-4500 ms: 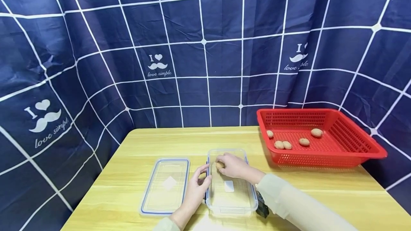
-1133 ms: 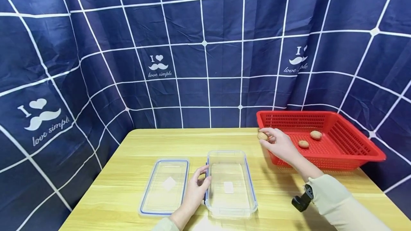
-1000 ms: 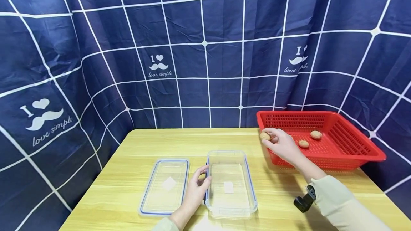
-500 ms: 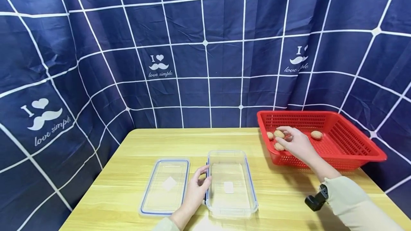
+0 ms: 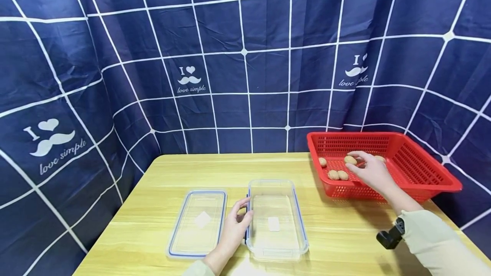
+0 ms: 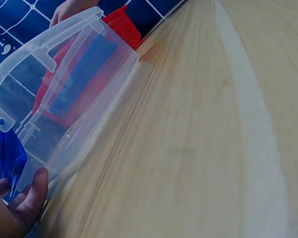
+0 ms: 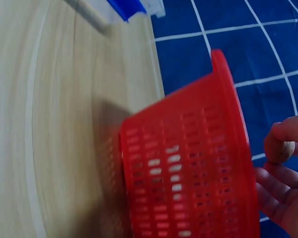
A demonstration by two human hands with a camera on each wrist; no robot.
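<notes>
My right hand (image 5: 371,169) pinches a walnut (image 5: 350,160) between thumb and fingertips above the red plastic basket (image 5: 387,191). In the right wrist view, the held walnut (image 7: 279,150) is beyond the basket's perforated wall. Below and left of that hand lie a pair of walnuts (image 5: 338,175) side by side, and another walnut (image 5: 322,162) by the left wall. A further walnut (image 5: 379,158) is partly covered by the hand. My left hand (image 5: 232,227), fingers loosely bent, rests against the left side of a clear lidless plastic box (image 5: 276,242), near its blue latch (image 6: 12,156).
The box's clear lid (image 5: 197,229), with a blue seal, lies flat left of my left hand. Everything stands on a light wooden table (image 5: 153,203). A dark blue checked curtain (image 5: 268,110) hangs behind it. A black wrist camera (image 5: 391,237) sits on my right wrist.
Earlier my right hand held a walnut inside the clear box. It has since carried a walnut over the basket's left rim and further right. My left hand has stayed at the box.
</notes>
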